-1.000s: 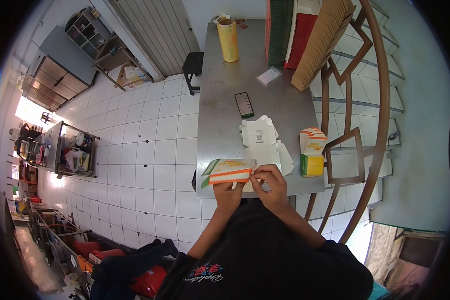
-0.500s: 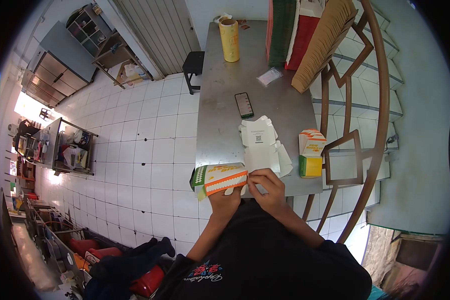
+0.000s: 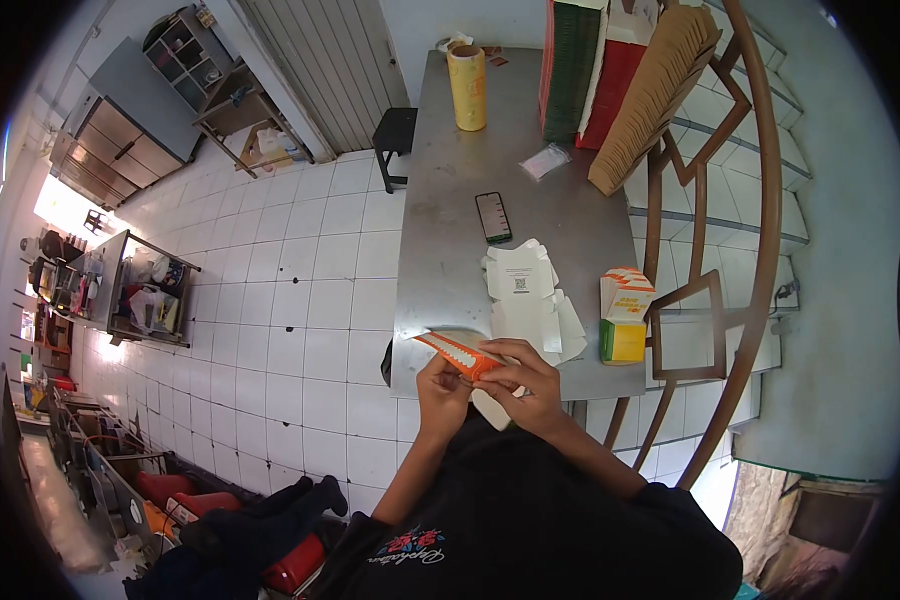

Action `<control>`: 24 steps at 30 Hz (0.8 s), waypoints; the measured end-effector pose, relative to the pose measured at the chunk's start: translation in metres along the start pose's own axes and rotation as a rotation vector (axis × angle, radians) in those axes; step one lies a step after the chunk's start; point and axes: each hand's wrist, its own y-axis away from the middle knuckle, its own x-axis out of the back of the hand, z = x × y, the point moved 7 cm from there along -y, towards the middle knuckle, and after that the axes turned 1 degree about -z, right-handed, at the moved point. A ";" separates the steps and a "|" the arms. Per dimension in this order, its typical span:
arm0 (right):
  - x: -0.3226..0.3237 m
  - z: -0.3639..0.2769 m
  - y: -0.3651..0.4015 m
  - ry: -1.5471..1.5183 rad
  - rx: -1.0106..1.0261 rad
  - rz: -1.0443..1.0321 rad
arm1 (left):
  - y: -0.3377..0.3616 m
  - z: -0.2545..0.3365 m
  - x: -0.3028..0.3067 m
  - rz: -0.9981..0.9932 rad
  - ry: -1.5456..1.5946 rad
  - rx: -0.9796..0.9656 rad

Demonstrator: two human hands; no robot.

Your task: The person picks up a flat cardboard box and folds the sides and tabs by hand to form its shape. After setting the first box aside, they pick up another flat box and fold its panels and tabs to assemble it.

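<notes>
Gripping a carton [image 3: 455, 352] with left hand [image 3: 440, 388] and right hand [image 3: 532, 385], both closed on it. Tilted over the near edge of the surface [image 3: 450, 220], near flat blanks [image 3: 525, 295].

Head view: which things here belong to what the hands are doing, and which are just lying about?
In use: carton, gripped by left hand and right hand; flat blanks on the table; folded boxes.
Lying about: phone; yellow roll; plastic bag; stool.
</notes>
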 end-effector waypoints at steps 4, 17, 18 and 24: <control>0.007 -0.003 -0.004 0.008 -0.061 0.066 | -0.001 -0.006 -0.002 -0.026 0.076 0.201; 0.009 0.039 0.006 0.053 -0.292 -0.136 | -0.008 -0.026 -0.009 -0.120 -0.114 0.047; 0.013 0.037 0.000 0.053 -0.288 -0.134 | -0.011 -0.020 -0.011 -0.127 -0.202 0.029; 0.029 0.011 -0.025 0.035 -0.196 -0.053 | -0.012 -0.007 -0.035 -0.403 -0.923 -0.363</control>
